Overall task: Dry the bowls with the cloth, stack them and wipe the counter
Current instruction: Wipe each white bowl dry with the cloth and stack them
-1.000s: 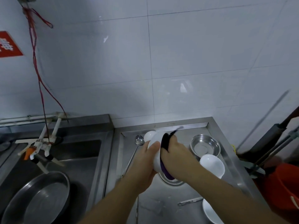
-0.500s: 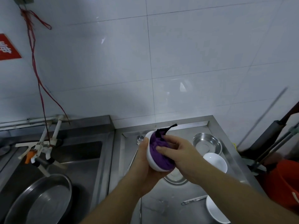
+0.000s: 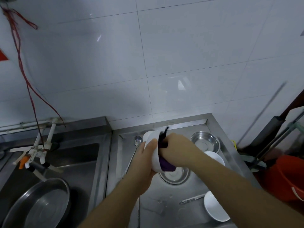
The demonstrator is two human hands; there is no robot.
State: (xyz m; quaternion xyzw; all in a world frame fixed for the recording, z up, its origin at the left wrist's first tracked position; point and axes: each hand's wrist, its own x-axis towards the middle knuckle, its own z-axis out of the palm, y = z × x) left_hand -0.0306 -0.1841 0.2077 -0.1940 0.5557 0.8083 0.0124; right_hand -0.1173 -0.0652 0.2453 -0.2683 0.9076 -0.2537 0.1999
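1. A white ceramic bowl [image 3: 153, 157] is held up above the steel table [image 3: 166, 209], tipped on its side so its mouth faces right, toward the right hand; its rim runs roughly up and down in the view.
2. Inside the bowl sits a bunched purple cloth [image 3: 166, 165], with a dark tail of it [image 3: 164, 137] sticking up past the rim's top edge.
3. The left hand [image 3: 144, 163] cups the bowl's outside, its grip clasped round the wall with the thumb on the rim.
4. The right hand [image 3: 179, 150] is clenched on the cloth, pressing it into the bowl's hollow.
5. Directly below the bowl, a shallow round steel dish [image 3: 174, 176] rests on the table; it seems to hold nothing, though the hands hide part of it.
6. Right of the bowl lie a second steel dish [image 3: 205, 143] and a white bowl [image 3: 215, 157] partly behind the right forearm; another white bowl [image 3: 213, 208] lies lower right, beside a metal utensil [image 3: 191, 199].
7. Just behind the held bowl stand a small white bowl [image 3: 147, 134] and a steel ladle [image 3: 137, 140].
8. Left of the bowl is a steel sink [image 3: 79, 162] holding a large round steel basin [image 3: 41, 204].
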